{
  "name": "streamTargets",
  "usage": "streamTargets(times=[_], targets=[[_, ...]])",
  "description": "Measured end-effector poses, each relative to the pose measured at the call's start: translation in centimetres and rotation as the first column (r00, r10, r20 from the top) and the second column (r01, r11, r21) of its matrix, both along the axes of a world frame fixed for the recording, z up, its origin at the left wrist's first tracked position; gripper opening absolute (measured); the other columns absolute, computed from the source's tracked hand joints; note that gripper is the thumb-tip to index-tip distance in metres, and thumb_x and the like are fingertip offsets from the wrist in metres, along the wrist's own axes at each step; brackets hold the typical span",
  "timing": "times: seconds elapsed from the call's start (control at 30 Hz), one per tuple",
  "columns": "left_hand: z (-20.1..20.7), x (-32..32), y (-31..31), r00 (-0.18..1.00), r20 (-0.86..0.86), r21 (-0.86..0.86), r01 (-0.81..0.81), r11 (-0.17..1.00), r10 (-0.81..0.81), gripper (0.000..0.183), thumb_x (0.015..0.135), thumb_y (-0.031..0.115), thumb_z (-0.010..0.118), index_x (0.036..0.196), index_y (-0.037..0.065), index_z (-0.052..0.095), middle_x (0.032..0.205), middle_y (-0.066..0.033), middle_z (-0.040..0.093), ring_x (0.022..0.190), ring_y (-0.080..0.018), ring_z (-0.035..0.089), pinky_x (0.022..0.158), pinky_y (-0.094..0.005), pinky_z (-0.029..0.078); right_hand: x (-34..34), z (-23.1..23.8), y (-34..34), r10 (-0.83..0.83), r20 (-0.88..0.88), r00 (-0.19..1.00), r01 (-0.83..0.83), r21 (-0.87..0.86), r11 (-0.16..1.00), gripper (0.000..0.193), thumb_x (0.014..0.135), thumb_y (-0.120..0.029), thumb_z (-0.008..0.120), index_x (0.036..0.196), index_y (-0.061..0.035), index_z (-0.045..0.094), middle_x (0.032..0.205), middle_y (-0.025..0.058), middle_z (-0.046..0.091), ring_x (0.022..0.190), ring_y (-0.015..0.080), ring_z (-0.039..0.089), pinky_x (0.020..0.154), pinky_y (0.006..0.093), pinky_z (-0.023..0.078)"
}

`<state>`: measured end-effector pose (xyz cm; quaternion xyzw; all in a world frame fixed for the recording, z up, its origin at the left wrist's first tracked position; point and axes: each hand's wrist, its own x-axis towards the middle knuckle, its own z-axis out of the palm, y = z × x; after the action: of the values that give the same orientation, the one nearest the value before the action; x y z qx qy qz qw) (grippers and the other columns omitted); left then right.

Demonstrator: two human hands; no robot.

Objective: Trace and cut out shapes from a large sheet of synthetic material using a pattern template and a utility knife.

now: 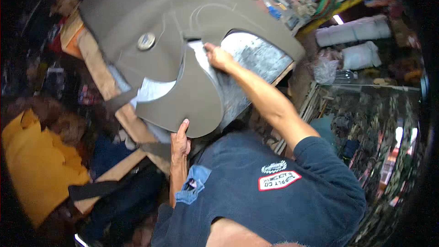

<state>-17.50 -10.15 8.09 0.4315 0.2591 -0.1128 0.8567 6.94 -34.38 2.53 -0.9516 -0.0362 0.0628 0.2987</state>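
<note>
A mottled pale worktable (pixel 260 57) is spreading beneath a broad olive-grey sheet (pixel 128 7), which is bearing thin, curving chalk lines. A person in a dark T-shirt (pixel 233 164) is leaning over its near edge, both bare arms reaching in. At lower left, ragged yellow pieces of material (pixel 41 169) are lying in a heap. A curved olive-grey panel (pixel 185 103), its lower end rounded, is lying at the near side of the table between the two hands; white gaps are showing along both its flanks, and whether its narrow upper end is still joining the sheet cannot be told. Pale wrapped rolls (pixel 354 31) are resting at upper right, with a clear plastic bag (pixel 325 67) sitting just beside them. The right hand (pixel 218 58) is working beside the panel's upper end, its fingers curling together; blur is leaving it unclear whether they are pinching anything. The left hand (pixel 180 142) is laying one extended digit on the panel's rounded lower edge, the other fingers folding inward; whether any are gripping from below cannot be told. Blue denim (pixel 193 184) is circling the left wrist. A round, light-topped disc (pixel 146 41) is sitting on the sheet.
</note>
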Motion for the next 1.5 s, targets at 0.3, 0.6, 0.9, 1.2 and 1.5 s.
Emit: streamTargets(times=[0.3,0.6,0.9,1.2,1.5], targets=[[2.4,-5.0,4.7,0.990,-0.078,0.183,0.126,0.975,-0.114,0.053,0.088,0.008,0.064,0.136,-0.004,0.047,0.130,-0.0157,0.057,0.115,-0.0268,0.057,0.097,-0.0376,0.048,0.0,3.2,0.5,0.048,-0.149,0.988,-0.057,-0.056,0.997,0.048,0.091,-0.027,0.053,0.138,-0.0157,0.051,0.118,0.0231,0.065,0.115,0.0412,0.059,0.099,0.0501,0.046],[4.3,-1.4,4.1,0.996,0.030,0.083,0.079,0.993,-0.082,0.030,0.089,0.003,0.064,0.117,-0.007,0.061,0.114,-0.0118,0.064,0.105,-0.0213,0.062,0.094,-0.0329,0.049,-13.6,9.0,0.6,0.026,-0.703,0.711,0.297,0.333,0.895,0.063,0.094,-0.060,0.051,0.097,0.0000,0.067,0.060,0.0084,0.060,0.044,0.0151,0.058,0.036,0.0284,0.049],[7.8,4.8,-4.2,0.953,0.275,0.508,-0.032,0.861,-0.126,0.032,0.093,0.011,0.064,0.120,-0.008,0.061,0.118,-0.0124,0.064,0.106,-0.0238,0.060,0.096,-0.0344,0.045,-12.1,15.6,-4.9,0.204,-0.369,0.907,0.302,0.906,0.298,0.063,0.093,-0.038,0.066,0.138,0.0000,0.045,0.077,0.0012,0.062,0.054,0.0061,0.057,0.046,0.0202,0.046],[5.8,12.3,-18.7,0.911,0.285,0.660,0.039,0.751,-0.297,0.034,0.091,0.013,0.065,0.119,-0.006,0.061,0.117,-0.0177,0.064,0.106,-0.0302,0.061,0.093,-0.0394,0.047,-6.0,15.3,-16.9,-0.046,-0.369,0.928,0.304,0.682,0.665,0.051,0.089,-0.020,0.070,0.134,-0.0017,0.054,0.067,0.0011,0.059,0.053,0.0062,0.054,0.049,0.0230,0.046],[-0.8,18.8,-30.7,0.913,0.210,0.762,0.070,0.643,-0.348,0.044,0.086,0.022,0.072,0.118,-0.005,0.060,0.113,-0.0227,0.064,0.103,-0.0363,0.061,0.092,-0.0429,0.047,6.7,15.3,-32.1,-0.042,-0.037,0.998,0.055,0.594,0.802,0.043,0.087,-0.011,0.069,0.129,-0.0033,0.061,0.079,-0.0060,0.057,0.067,0.0032,0.046,0.059,0.0208,0.041]])
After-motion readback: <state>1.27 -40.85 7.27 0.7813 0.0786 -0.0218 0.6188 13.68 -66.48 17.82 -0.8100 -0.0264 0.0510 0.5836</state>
